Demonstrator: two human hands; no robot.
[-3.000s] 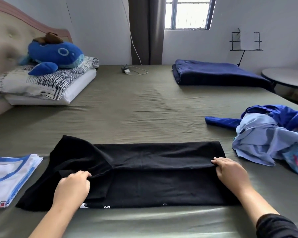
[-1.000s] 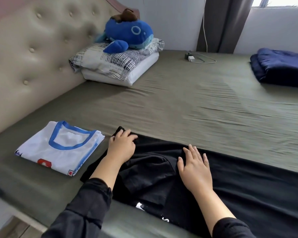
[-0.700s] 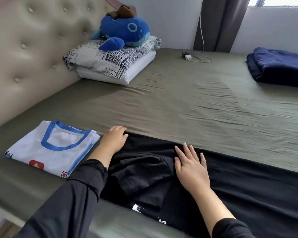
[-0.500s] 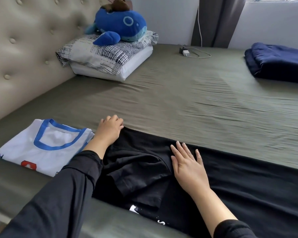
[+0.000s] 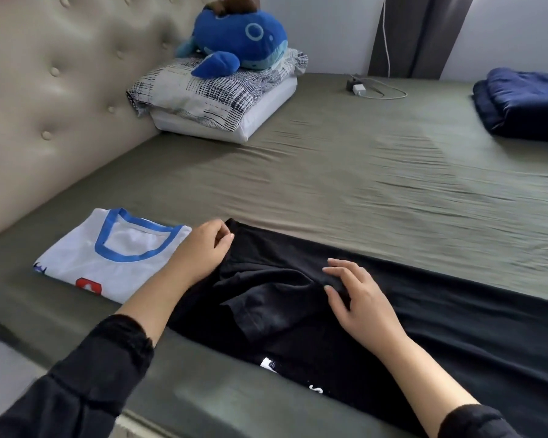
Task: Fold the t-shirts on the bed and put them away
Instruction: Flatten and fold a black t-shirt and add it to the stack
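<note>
A black t-shirt (image 5: 440, 317) lies in a long folded strip across the near edge of the olive bed (image 5: 345, 172), its sleeve doubled over at the left end. My left hand (image 5: 203, 248) pinches the far left corner of the black t-shirt with curled fingers. My right hand (image 5: 358, 295) rests on the fold near the sleeve, thumb and fingertips nipping the cloth. A folded white t-shirt with blue collar trim (image 5: 108, 254) sits just left of the black one.
A padded headboard (image 5: 51, 99) runs along the left. Pillows (image 5: 219, 99) with a blue whale plush (image 5: 238, 39) sit at the back. A charger with cable (image 5: 361, 90) and a folded navy blanket (image 5: 525, 105) lie farther back on the right.
My left hand has taken the shirt's far left corner between its fingers. My right hand went from lying flat to nipping the fold. The view shifted slightly.
</note>
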